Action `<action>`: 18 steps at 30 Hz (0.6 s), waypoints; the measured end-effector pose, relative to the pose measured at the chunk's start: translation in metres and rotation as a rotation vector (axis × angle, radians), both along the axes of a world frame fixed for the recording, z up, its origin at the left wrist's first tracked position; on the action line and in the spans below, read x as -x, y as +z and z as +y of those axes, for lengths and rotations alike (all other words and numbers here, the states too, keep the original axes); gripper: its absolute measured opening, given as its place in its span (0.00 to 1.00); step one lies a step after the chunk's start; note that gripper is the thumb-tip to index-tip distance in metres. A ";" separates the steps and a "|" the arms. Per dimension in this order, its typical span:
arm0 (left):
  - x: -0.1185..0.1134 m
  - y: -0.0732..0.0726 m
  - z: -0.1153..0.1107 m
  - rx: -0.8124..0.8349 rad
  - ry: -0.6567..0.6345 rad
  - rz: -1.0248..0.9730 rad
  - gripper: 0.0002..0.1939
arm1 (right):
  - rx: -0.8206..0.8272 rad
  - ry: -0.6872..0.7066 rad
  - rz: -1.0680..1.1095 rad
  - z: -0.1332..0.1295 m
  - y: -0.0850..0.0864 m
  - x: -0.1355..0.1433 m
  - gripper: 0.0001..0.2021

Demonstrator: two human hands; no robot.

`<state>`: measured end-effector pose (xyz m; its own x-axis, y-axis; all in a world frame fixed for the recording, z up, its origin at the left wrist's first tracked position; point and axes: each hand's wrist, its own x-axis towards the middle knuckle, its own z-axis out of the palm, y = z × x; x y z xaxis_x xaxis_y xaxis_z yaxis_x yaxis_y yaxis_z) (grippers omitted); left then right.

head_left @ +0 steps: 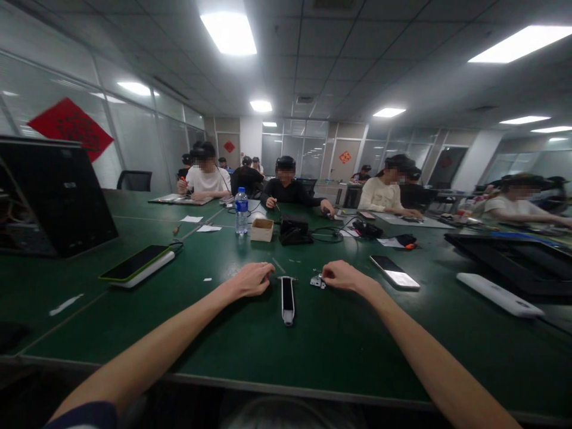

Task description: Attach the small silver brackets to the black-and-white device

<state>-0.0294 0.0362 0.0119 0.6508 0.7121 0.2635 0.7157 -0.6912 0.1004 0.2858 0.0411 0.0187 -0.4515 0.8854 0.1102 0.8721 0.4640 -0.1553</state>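
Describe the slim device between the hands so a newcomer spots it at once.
On the green table, find the left hand and the right hand near the middle. The slim device lies between them, pointing toward the near edge. Its long dark face in a white rim sets it apart from the small, squat metal part at the right hand.

Looks like a workshop in an office-style room. Has glass partitions, light panels in a tiled ceiling and red wall decorations. Shows people seated around a green table, with an open computer case, cables and small metal parts on top.
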 end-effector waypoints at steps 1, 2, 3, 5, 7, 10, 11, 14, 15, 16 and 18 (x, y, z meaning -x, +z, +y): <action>0.000 0.000 0.001 -0.012 0.012 0.006 0.12 | -0.002 -0.017 -0.001 0.000 0.001 0.000 0.05; 0.001 0.000 0.001 -0.025 0.022 0.010 0.09 | -0.014 -0.035 -0.002 -0.001 0.002 -0.001 0.05; 0.001 0.000 0.002 -0.038 0.027 0.010 0.08 | -0.040 -0.055 -0.004 -0.001 0.004 -0.001 0.04; 0.001 -0.001 0.004 -0.055 0.028 -0.012 0.09 | -0.127 -0.079 -0.001 -0.004 0.008 0.002 0.04; 0.000 -0.002 0.005 -0.058 0.022 -0.059 0.09 | -0.230 -0.054 0.037 -0.008 0.011 0.009 0.05; -0.002 -0.002 0.004 -0.030 0.003 -0.190 0.07 | -0.361 0.080 0.116 -0.019 0.011 0.032 0.07; -0.003 -0.002 0.003 -0.009 -0.015 -0.251 0.09 | -0.397 0.135 0.130 -0.023 0.010 0.042 0.08; -0.010 0.000 -0.001 0.103 -0.033 -0.455 0.10 | -0.468 0.280 0.112 -0.033 0.005 0.071 0.10; -0.012 0.001 -0.003 0.160 -0.030 -0.505 0.11 | -0.478 0.318 0.098 -0.036 0.004 0.080 0.12; -0.014 0.002 -0.005 0.222 -0.026 -0.542 0.12 | -0.483 0.349 0.087 -0.038 0.003 0.086 0.13; -0.017 0.003 -0.006 0.335 -0.031 -0.580 0.15 | -0.486 0.380 0.092 -0.040 0.001 0.095 0.14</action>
<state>-0.0120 0.0301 0.0150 0.4918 0.7997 0.3445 0.4612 -0.5748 0.6759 0.1903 0.0010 0.0193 -0.6945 0.5039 0.5135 0.6257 0.7754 0.0852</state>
